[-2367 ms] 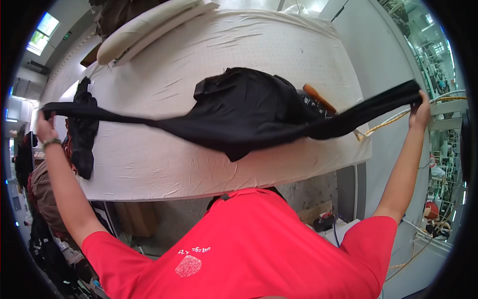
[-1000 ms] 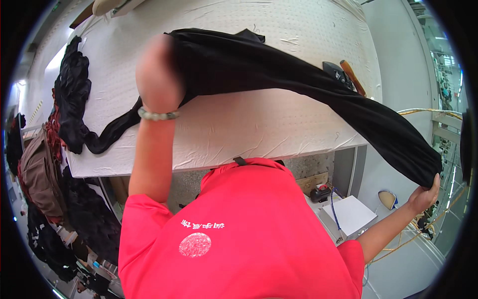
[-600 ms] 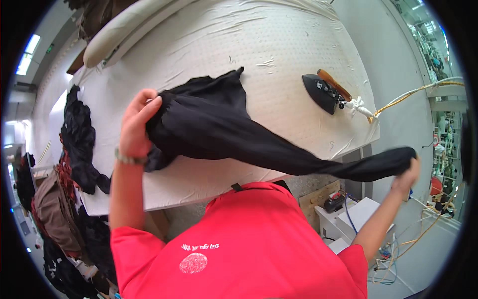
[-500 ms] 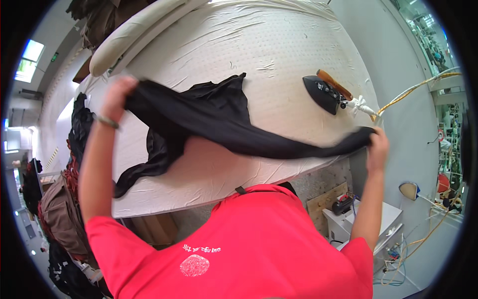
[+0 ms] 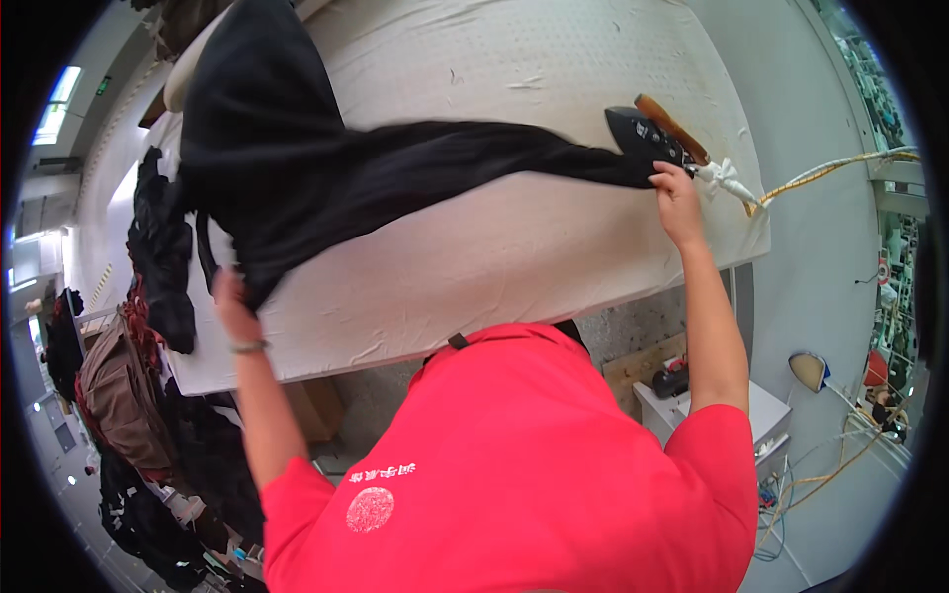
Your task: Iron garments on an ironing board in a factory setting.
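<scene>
A black garment [image 5: 287,158] is spread in the air and over the padded white table [image 5: 474,277], its wide part billowing up at the far left. A long sleeve-like part stretches to the right. My right hand [image 5: 677,203] pinches the end of that part, close in front of the iron [image 5: 647,133] with a wooden handle. At the near left, my left hand [image 5: 235,306] is closed at the garment's lower corner; motion blurs its fingers.
White-wrapped cord and hose [image 5: 732,183] run from the iron to the right. Another dark cloth [image 5: 163,257] hangs over the table's left edge, near a brown garment pile [image 5: 124,395]. A white cabinet [image 5: 761,420] stands below at the right.
My left hand has come down toward the near edge, while the garment's wide part has swung up and out at the left. My right hand has moved left and away, toward the iron.
</scene>
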The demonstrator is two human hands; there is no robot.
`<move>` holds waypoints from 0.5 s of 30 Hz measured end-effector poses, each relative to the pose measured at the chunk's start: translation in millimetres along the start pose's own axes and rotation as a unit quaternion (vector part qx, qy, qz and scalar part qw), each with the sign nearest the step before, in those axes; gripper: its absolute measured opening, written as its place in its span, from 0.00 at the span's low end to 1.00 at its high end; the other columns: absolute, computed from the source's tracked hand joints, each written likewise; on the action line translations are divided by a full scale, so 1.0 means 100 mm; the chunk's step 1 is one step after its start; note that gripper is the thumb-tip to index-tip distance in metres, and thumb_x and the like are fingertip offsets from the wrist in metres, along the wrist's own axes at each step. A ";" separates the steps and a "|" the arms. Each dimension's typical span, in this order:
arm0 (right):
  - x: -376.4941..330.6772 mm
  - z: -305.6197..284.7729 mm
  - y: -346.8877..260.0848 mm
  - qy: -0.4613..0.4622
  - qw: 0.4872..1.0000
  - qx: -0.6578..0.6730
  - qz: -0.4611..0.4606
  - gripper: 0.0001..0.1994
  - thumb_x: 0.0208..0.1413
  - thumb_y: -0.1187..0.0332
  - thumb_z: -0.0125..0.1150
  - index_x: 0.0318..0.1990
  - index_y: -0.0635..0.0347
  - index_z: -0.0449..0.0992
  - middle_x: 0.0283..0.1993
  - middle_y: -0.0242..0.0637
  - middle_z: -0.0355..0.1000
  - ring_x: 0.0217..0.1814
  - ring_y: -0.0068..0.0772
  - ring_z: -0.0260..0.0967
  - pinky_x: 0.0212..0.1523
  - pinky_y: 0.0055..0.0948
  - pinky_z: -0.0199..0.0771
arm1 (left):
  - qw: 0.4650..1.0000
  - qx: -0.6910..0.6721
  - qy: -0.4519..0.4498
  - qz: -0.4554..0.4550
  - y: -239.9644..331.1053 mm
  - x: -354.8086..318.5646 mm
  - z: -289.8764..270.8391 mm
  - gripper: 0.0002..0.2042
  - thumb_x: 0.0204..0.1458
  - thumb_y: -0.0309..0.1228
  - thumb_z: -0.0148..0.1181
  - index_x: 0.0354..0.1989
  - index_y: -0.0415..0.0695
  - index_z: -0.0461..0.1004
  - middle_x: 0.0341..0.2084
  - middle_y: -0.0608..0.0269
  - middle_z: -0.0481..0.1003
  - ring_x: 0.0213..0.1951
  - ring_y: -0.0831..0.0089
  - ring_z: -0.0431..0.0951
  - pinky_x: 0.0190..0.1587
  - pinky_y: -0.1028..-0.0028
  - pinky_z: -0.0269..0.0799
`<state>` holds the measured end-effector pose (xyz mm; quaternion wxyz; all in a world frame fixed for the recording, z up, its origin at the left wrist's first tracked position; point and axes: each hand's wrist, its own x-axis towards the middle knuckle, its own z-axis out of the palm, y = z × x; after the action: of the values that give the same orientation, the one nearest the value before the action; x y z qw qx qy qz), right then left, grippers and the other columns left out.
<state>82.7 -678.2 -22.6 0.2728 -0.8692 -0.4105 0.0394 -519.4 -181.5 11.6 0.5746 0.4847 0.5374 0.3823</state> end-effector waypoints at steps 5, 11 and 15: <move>0.27 -0.18 -0.24 0.072 0.980 -0.164 -0.090 0.12 0.59 0.76 0.58 0.50 0.61 0.77 0.59 0.43 0.74 0.61 0.50 0.71 0.65 0.40 0.68 | 0.962 0.263 -0.058 -0.045 -0.97 -1.08 0.26 0.15 0.59 0.37 0.65 0.45 0.36 0.82 0.35 0.69 0.81 0.39 0.80 0.78 0.46 0.74 0.73; 0.79 0.13 -0.44 0.251 0.916 -0.283 -0.134 0.14 0.60 0.61 0.62 0.50 0.56 0.77 0.52 0.41 0.77 0.57 0.49 0.73 0.59 0.43 0.72 | 0.895 0.443 -0.053 -0.030 -0.64 -0.95 0.68 0.12 0.56 0.32 0.68 0.43 0.35 0.81 0.32 0.69 0.81 0.35 0.79 0.79 0.41 0.74 0.75; 0.28 0.16 -0.93 0.025 0.989 -0.130 0.062 0.17 0.58 0.56 0.66 0.48 0.58 0.77 0.47 0.42 0.78 0.49 0.44 0.77 0.50 0.41 0.76 | 0.917 0.375 -0.106 -0.081 -0.81 -0.89 0.41 0.12 0.57 0.33 0.67 0.46 0.40 0.80 0.34 0.68 0.82 0.34 0.73 0.81 0.39 0.75 0.75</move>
<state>32.1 -603.1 14.6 0.1645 -0.9218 -0.3504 -0.0197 -497.2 -292.3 -46.8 0.4336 0.6569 0.6146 0.0513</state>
